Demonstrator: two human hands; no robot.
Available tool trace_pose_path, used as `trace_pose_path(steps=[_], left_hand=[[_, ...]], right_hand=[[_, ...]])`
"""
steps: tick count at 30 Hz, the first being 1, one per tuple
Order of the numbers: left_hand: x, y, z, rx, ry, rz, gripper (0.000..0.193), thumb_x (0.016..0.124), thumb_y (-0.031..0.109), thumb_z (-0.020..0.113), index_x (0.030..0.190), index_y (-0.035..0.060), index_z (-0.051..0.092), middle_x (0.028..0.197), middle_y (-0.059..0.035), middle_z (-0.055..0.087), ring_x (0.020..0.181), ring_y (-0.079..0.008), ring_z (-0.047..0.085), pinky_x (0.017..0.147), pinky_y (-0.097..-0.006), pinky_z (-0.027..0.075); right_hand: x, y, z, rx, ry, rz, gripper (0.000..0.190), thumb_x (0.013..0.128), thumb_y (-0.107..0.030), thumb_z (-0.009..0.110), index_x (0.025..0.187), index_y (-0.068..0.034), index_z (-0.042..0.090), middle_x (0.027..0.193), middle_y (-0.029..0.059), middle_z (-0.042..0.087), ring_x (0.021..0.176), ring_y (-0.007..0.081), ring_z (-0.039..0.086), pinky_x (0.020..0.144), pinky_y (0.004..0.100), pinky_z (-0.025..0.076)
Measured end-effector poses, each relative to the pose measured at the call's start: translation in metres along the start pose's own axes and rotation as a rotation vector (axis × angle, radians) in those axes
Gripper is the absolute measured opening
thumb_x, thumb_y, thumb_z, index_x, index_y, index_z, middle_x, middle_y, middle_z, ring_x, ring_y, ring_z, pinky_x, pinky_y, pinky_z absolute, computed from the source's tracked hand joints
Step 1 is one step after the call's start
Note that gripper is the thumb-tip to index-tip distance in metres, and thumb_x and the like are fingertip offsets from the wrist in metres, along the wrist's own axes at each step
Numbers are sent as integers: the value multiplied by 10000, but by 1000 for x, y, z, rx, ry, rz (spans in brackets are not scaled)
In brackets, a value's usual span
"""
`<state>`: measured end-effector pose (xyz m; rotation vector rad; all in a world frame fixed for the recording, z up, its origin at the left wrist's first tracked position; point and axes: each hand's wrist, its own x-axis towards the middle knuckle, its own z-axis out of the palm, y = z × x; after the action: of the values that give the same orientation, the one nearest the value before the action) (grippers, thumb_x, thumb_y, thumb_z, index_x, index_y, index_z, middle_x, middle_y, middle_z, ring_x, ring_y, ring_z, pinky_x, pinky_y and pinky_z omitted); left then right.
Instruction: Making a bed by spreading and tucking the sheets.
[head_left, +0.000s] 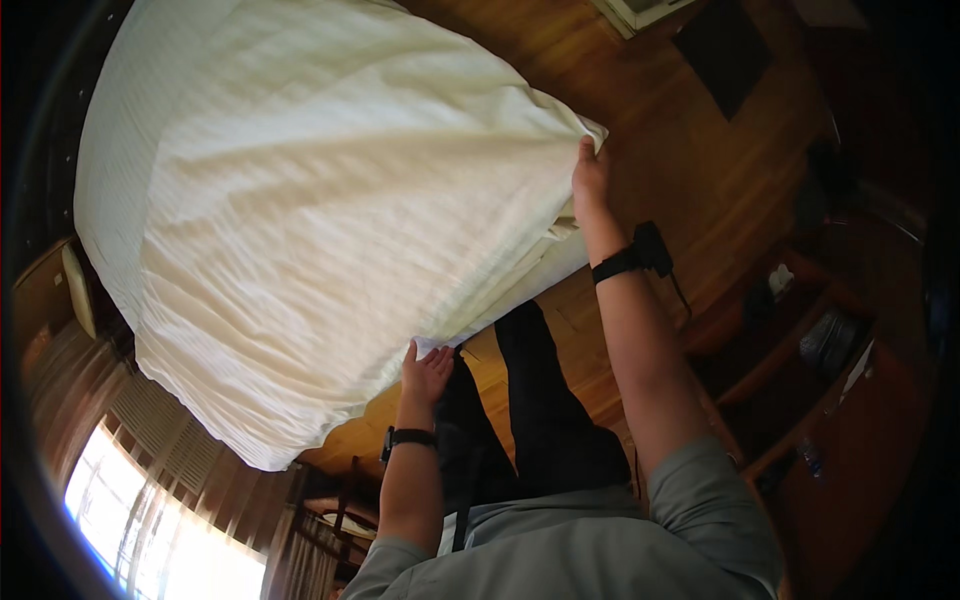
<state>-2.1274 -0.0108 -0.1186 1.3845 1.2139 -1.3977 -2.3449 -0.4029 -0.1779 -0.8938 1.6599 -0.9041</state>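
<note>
A broad white quilt or bed cover (330, 217) with faint stripes and soft folds spreads over the bed in front of me. Its right near corner is pinched in my right hand (591, 176), thumb on top, and the cloth pulls into creases towards that grip. My left hand (427, 373) is palm up at the cover's near edge, fingers apart, holding nothing; its fingertips are at or very close to the cloth. Between the hands, bunched layers of pale fabric (525, 262) show under the cover's edge. Each wrist wears a black strap.
My legs (536, 397) stand on a wooden floor (675, 172) close to the bed. On the right is open wooden shelving (780, 375) holding small items. A dark mat (724, 56) lies beyond. A curtained window (165, 525) and wooden chair (341, 510) are at lower left.
</note>
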Motion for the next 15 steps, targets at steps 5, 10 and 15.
trace_pose_path(steps=[5, 10, 15], left_hand=[[28, 7, -1, -266, -104, 172, 545, 882, 451, 574, 1124, -26, 470, 1183, -166, 552, 1058, -298, 563, 862, -376, 467], [29, 6, 5, -392, 38, 199, 539, 861, 466, 593, 1098, -3, 473, 1052, -109, 558, 1041, -279, 560, 856, -384, 445], [2, 8, 6, -297, 99, -76, 699, 784, 593, 625, 1156, 29, 446, 1087, -103, 531, 1002, -268, 562, 885, -408, 430]], right_hand=[[15, 25, -9, 118, -28, 284, 448, 919, -314, 563, 1210, 23, 519, 1112, 130, 612, 970, 250, 606, 853, 377, 476], [-3, 16, -8, 485, -390, 611, 510, 884, -349, 618, 1268, -35, 499, 1183, 110, 594, 1089, 251, 567, 911, 373, 462], [-44, -66, 34, 154, -176, 12, 489, 874, -238, 623, 1260, 15, 461, 1167, 106, 565, 1030, 197, 556, 876, 341, 452]])
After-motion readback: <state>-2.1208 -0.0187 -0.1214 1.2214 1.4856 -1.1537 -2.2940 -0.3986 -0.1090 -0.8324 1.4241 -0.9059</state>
